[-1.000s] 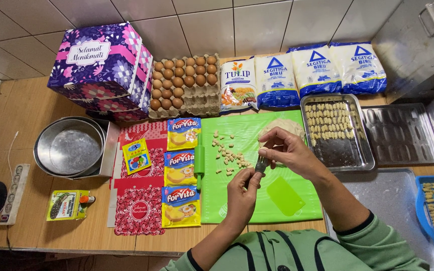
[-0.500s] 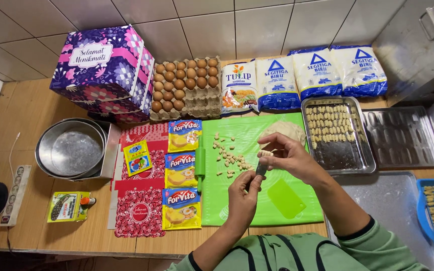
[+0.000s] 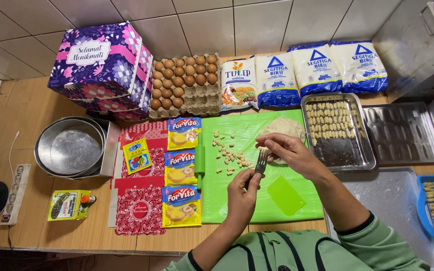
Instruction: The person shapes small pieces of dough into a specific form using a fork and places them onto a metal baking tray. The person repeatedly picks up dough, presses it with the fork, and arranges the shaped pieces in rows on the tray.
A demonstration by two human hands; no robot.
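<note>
Both hands are shifting slightly since a second ago: left hand [image 3: 241, 193] is gripping the upright metal fork [image 3: 260, 163], right hand [image 3: 286, 149] pinching dough at its tines, just beside the pale dough mound [image 3: 285, 128].

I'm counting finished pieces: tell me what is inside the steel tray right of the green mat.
The steel tray holds rows of small pale dough pieces across its upper part; its lower part shows dark bare metal. What lies beneath the pieces is covered.

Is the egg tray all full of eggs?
No, the grey cardboard egg tray holds brown eggs only on its left part; the right cups sit bare.
</note>
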